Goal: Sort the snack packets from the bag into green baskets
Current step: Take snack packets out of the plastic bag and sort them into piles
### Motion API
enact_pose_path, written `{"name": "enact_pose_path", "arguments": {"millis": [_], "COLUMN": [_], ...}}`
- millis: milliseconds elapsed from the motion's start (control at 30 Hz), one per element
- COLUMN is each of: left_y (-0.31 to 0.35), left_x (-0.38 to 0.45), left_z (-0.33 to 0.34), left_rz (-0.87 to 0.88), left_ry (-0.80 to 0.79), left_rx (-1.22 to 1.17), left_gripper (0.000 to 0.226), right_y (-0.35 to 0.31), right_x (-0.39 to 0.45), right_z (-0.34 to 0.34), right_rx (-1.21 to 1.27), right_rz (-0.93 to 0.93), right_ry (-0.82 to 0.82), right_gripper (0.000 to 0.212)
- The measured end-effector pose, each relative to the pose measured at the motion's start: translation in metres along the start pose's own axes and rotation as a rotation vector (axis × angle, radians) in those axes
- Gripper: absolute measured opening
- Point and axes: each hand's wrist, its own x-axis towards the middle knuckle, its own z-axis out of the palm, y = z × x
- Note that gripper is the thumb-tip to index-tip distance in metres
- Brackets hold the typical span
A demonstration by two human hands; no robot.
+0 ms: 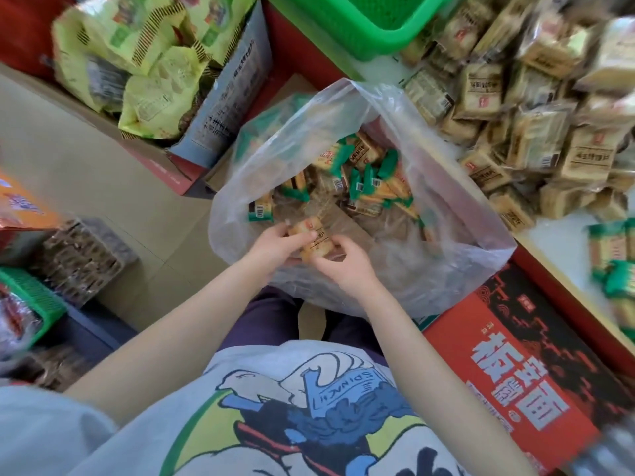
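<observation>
While your left hand (275, 243) and right hand (345, 266) together grasp one tan biscuit packet (311, 240) at the clear plastic bag's (464, 255) mouth, many green-ended packets (369, 182) remain inside; the green basket (357, 25) beyond awaits, so sorting looks far from finished.

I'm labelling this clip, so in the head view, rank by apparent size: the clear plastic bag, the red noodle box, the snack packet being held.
1. clear plastic bag
2. red noodle box, partly cut off by the frame
3. snack packet held by both hands
</observation>
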Motion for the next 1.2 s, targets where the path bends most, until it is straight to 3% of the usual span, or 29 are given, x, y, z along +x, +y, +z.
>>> {"name": "enact_pose_path", "arguments": {"millis": [67, 133, 200, 367, 467, 567, 733, 933, 1067, 1200], "left_y": [0.001, 0.012, 0.030, 0.093, 0.133, 0.166, 0.196, 0.197, 0.197, 0.192], "left_x": [-0.009, -0.023, -0.037, -0.064, -0.075, -0.079, -0.043, -0.022, -0.011, -0.003], "left_z": [-0.001, 0.000, 0.005, 0.046, 0.091, 0.139, 0.188, 0.235, 0.255, 0.257], "left_rz": [0.015, 0.056, 0.105, 0.284, 0.388, 0.506, 0.754, 0.968, 0.918, 0.906], "left_ry": [-0.020, -0.113, -0.196, -0.306, -0.355, -0.292, -0.036, -0.068, -0.024, -0.005], "left_rx": [-0.152, -0.274, -0.320, -0.176, -0.059, 0.115, 0.727, 1.233, 1.516, 1.576], "left_gripper": [0.048, 0.038, 0.037, 0.044, 0.032, 0.026, 0.056, 0.073, 0.071, 0.071], "right_y": [-0.006, -0.017, -0.029, -0.053, -0.059, -0.057, -0.060, -0.111, -0.114, -0.109], "right_x": [-0.007, -0.018, -0.030, -0.066, -0.086, -0.099, -0.086, -0.051, -0.024, -0.016], "right_z": [-0.001, -0.011, -0.027, -0.082, -0.125, -0.175, -0.251, -0.307, -0.330, -0.340], "right_rx": [0.123, 0.400, 0.614, 0.720, 0.697, 0.716, 0.673, 0.737, 0.774, 0.707], "right_rz": [-0.037, -0.005, 0.015, -0.112, -0.196, -0.175, -0.057, -0.160, -0.084, -0.012], "right_ry": [-0.006, 0.003, 0.002, 0.050, 0.166, 0.313, 0.566, 0.662, 0.678, 0.686], "right_gripper": [0.027, 0.017, 0.022, 0.023, 0.014, 0.009, 0.017, 0.021, 0.027, 0.024]}}
